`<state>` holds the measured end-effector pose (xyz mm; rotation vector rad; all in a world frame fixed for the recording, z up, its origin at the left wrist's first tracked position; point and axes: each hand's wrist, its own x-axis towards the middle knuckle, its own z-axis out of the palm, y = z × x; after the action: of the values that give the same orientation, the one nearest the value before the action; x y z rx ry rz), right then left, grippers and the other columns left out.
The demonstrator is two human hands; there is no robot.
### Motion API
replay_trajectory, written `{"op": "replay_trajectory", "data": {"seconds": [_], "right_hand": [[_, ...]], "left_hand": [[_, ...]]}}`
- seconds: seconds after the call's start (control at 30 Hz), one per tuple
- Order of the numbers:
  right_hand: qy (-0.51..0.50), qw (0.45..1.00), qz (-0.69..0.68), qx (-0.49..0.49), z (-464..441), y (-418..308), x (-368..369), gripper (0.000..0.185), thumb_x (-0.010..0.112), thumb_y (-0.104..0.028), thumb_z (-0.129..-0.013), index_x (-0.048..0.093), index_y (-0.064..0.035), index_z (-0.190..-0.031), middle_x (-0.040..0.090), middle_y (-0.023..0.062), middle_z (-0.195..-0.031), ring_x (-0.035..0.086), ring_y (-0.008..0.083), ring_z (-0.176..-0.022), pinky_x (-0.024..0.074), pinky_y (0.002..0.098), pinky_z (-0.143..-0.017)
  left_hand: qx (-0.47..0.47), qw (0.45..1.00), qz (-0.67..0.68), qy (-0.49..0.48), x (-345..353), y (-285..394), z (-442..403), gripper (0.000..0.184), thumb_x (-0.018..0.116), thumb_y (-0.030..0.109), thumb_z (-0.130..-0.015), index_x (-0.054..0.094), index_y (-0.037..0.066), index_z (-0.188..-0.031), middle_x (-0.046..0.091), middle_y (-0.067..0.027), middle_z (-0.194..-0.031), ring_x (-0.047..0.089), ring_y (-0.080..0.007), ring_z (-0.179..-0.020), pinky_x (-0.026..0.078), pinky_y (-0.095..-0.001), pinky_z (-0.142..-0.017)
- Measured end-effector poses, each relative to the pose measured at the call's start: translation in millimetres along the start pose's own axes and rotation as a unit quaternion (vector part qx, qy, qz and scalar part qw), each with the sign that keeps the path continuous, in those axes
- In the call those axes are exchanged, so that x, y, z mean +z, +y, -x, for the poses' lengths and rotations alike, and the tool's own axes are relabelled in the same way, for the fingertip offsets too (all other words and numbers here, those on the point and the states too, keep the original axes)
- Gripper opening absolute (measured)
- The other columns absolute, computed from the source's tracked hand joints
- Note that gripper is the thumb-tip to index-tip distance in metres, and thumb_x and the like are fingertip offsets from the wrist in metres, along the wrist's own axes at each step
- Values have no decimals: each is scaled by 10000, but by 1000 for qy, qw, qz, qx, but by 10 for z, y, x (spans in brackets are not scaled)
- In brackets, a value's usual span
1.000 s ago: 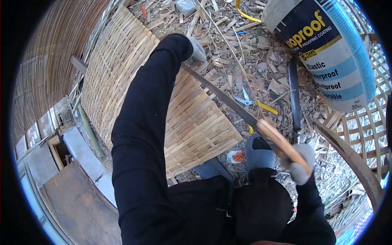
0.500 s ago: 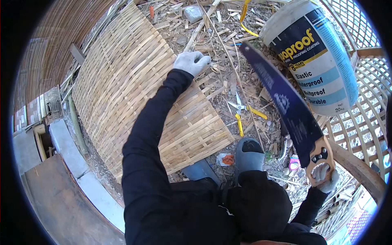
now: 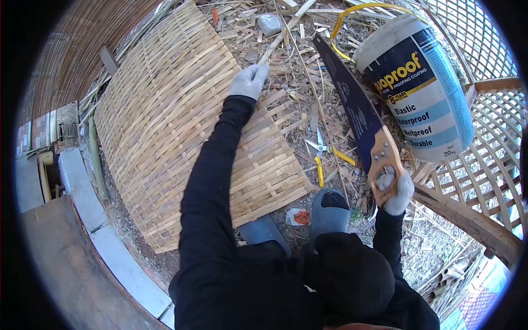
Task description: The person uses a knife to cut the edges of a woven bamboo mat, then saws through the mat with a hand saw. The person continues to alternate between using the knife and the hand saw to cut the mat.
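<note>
My left hand (image 3: 249, 81), in a pale grey glove, is closed at the near end of a thin wooden stick (image 3: 273, 47), beside the edge of a woven bamboo mat (image 3: 181, 115). Its fingertips are partly hidden. My right hand (image 3: 400, 193), also gloved, grips the wooden handle of a handsaw (image 3: 352, 99). The dark blade points up and away, beside a white and blue bucket (image 3: 421, 91). Yellow-handled snips (image 3: 320, 148) lie with their jaws apart on the ground between the mat and the saw.
Bamboo scraps litter the ground around a pale stone (image 3: 269, 25). A yellow strap (image 3: 336, 27) curves behind the bucket. Bamboo lattice (image 3: 489, 176) and a wooden beam (image 3: 467, 223) stand at right. Pale slabs (image 3: 124, 264) and a brown board (image 3: 66, 258) lie at left.
The saw and my right hand have moved left and farther from my body, the blade now closer alongside the bucket. My left hand has shifted slightly up to the stick's end and closed.
</note>
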<state>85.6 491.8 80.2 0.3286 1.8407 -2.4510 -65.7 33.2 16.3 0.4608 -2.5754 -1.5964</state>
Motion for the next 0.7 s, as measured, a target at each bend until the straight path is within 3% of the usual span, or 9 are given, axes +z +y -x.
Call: {"op": "replay_trajectory", "data": {"seconds": [0.1, 0.13, 0.23, 0.3, 0.43, 0.47, 0.53, 0.6, 0.7], "right_hand": [[15, 999, -13, 37, -156, 69, 151, 570, 546, -448, -1099, 639, 95, -1243, 622, 80, -794, 600, 185, -720, 514, 341, -665], [29, 997, -45, 59, -206, 162, 186, 570, 531, -455, -1108, 641, 88, -1244, 627, 76, -809, 603, 188, -731, 517, 340, -671], [79, 974, -146, 152, -280, 316, 222, 529, 510, -484, -1129, 658, 5, -1269, 637, 32, -862, 599, 185, -733, 524, 355, -660], [147, 930, -238, 237, -301, 455, 241, 499, 534, -489, -1125, 665, -35, -1287, 627, 7, -841, 585, 176, -697, 519, 366, -635], [229, 950, -118, 179, -96, 550, 176, 555, 560, -502, -1117, 605, -36, -1416, 668, 111, -1282, 679, 211, -1158, 612, 399, -881], [241, 953, -50, 174, -16, 562, 29, 575, 617, -434, -1106, 551, -23, -1505, 582, 146, -1476, 603, 236, -1371, 606, 391, -982], [211, 963, 88, 142, 180, 482, -84, 540, 629, -359, -1106, 544, -14, -1513, 617, 138, -1416, 636, 220, -1292, 602, 358, -942], [242, 946, 161, 146, 323, 224, 92, 438, 609, -212, -1112, 562, 7, -1488, 688, 111, -1273, 683, 172, -1093, 584, 308, -858], [44, 975, 210, 63, 549, 150, 2, 363, 585, -145, -1107, 605, 10, -1436, 723, 86, -1153, 676, 141, -946, 557, 291, -802]], "left_hand": [[165, 977, -125, -53, -246, 112, 210, 387, 683, 368, -1054, 766, -8, -1085, 779, -167, -968, 750, -293, -897, 580, -399, -861], [110, 970, -180, -119, -396, 252, 314, 352, 714, 290, -1012, 736, 4, -1217, 763, -200, -1192, 741, -360, -1085, 578, -424, -967], [216, 939, -234, -128, -667, 189, 555, 415, 723, 261, -989, 689, 29, -1332, 727, -204, -1314, 710, -383, -1209, 562, -432, -1057], [197, 925, -278, -169, -854, 196, 652, 496, 731, 239, -970, 645, 41, -1417, 694, -208, -1396, 670, -383, -1303, 536, -443, -1124], [142, 914, -327, -194, -1006, 233, 872, 570, 738, 260, -971, 615, 37, -1481, 664, -209, -1470, 651, -388, -1341, 521, -454, -1145], [141, 917, -328, -177, -981, 227, 904, 572, 740, 271, -970, 618, 41, -1479, 666, -205, -1466, 648, -385, -1344, 519, -453, -1146], [146, 926, -329, -111, -902, 167, 865, 553, 749, 296, -957, 637, 60, -1444, 680, -194, -1413, 660, -381, -1304, 532, -462, -1112], [146, 934, -323, -29, -725, -66, 855, 509, 762, 326, -934, 666, 91, -1376, 705, -181, -1314, 689, -379, -1218, 562, -483, -1042], [126, 914, -383, -54, -591, -161, 784, 410, 758, 320, -925, 691, 111, -1271, 706, -154, -1224, 695, -365, -1157, 569, -494, -968]]}}
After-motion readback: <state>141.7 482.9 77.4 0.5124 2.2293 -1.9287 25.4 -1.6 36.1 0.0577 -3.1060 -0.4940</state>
